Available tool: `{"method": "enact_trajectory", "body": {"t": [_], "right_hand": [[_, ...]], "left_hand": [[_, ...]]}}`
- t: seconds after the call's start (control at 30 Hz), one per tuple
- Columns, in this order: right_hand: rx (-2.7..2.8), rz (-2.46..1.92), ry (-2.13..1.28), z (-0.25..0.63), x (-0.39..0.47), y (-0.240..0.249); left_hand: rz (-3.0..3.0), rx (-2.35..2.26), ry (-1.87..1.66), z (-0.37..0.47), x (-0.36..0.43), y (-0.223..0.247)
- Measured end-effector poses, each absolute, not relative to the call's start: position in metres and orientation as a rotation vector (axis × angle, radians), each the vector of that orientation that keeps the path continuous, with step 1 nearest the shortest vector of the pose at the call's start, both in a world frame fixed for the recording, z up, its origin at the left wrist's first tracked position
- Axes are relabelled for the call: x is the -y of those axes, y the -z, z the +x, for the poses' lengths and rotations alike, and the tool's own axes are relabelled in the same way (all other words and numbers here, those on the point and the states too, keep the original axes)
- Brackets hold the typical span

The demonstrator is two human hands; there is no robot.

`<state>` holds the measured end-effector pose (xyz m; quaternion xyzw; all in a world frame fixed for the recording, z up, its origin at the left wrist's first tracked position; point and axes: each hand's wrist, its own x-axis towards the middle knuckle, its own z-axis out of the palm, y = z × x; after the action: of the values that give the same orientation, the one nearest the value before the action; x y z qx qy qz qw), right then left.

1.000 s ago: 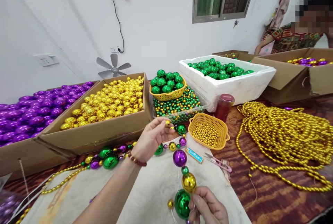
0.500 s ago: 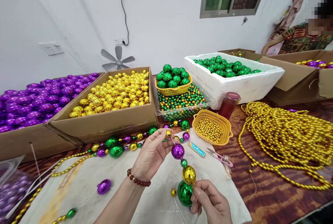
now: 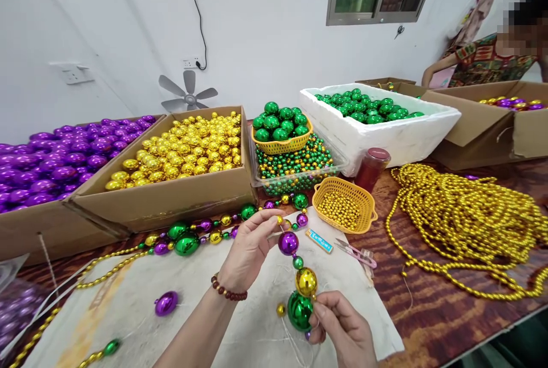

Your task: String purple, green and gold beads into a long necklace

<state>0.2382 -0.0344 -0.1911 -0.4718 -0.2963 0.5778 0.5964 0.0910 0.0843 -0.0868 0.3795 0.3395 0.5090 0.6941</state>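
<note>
Gold shines in your left hand (image 3: 250, 251), whose thumb and forefinger pinch a small bead (image 3: 279, 219) at the far end of the beaded strand (image 3: 298, 262). Your right hand (image 3: 345, 322), nearer and to the right, pinches the strand beside the large green ball (image 3: 300, 311); its exact contact is partly hidden. Between your hands run a purple ball (image 3: 288, 243), a little green bead (image 3: 298, 263) and a gold ball (image 3: 306, 282), above the pale cloth (image 3: 128, 299). Pink-handled snips (image 3: 363, 258) lie to the right, near the yellow basket (image 3: 367, 211).
</note>
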Motion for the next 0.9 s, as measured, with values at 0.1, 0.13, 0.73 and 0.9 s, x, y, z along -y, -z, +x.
{"method": "enact_trajectory", "body": {"t": [0.1, 0.13, 0.73, 0.9], "right_hand": [[0.729, -1.066, -1.333, 0.234, 0.032, 0.197], [0.752, -1.081, -1.319, 0.232, 0.032, 0.2], [0.781, -1.074, -1.182, 0.305, -0.029, 0.175], [0.64, -1.072, -1.085, 0.314, -0.029, 0.186]], "left_hand": [[0.798, -0.767, -1.15, 0.101, -0.075, 0.095], [0.755, -0.768, -1.168, 0.107, -0.072, 0.099], [1.437, -0.961, -0.674, 0.166, -0.064, 0.142], [1.59, -0.873, -0.473, 0.166, -0.074, 0.138]]}}
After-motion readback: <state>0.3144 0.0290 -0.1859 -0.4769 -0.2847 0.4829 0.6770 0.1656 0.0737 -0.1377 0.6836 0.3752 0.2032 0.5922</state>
